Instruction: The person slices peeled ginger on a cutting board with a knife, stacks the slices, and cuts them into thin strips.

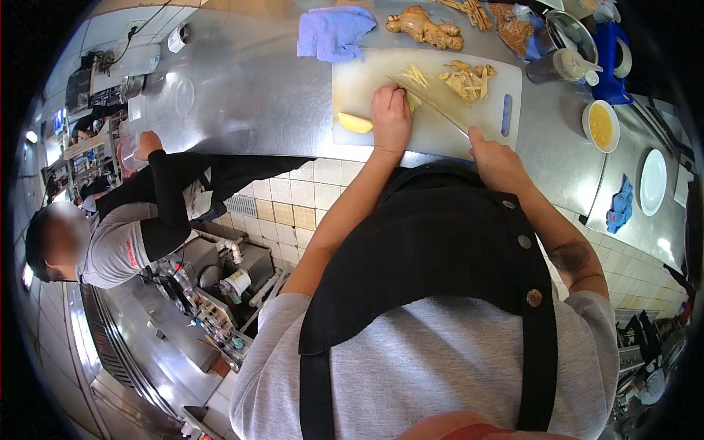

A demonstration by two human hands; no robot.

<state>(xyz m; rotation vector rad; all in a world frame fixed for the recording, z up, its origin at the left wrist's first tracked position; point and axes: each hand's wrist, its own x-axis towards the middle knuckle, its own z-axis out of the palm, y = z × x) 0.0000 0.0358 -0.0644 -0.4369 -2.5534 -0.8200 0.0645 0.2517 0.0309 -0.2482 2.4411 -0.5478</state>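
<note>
My right hand (493, 152) is wrapped round the handle of a knife (442, 113), whose blade reaches left across the white cutting board (433, 64). Curled fingers of my left hand (391, 119) press on a pale yellow piece of ginger (413, 101) beside the blade. Thin yellow strips (416, 75) lie just beyond the blade. A larger peeled piece (355, 122) rests left of my left hand. Ginger peelings (469, 81) are heaped at the board's upper right.
Behind the board are a purple cloth (336, 33) and whole ginger root (425, 28). To the right stand a squeeze bottle (563, 66), a bowl of yellow liquid (600, 126), a blue cloth (620, 205) and a white plate (653, 182). A co-worker (121, 235) stands at left.
</note>
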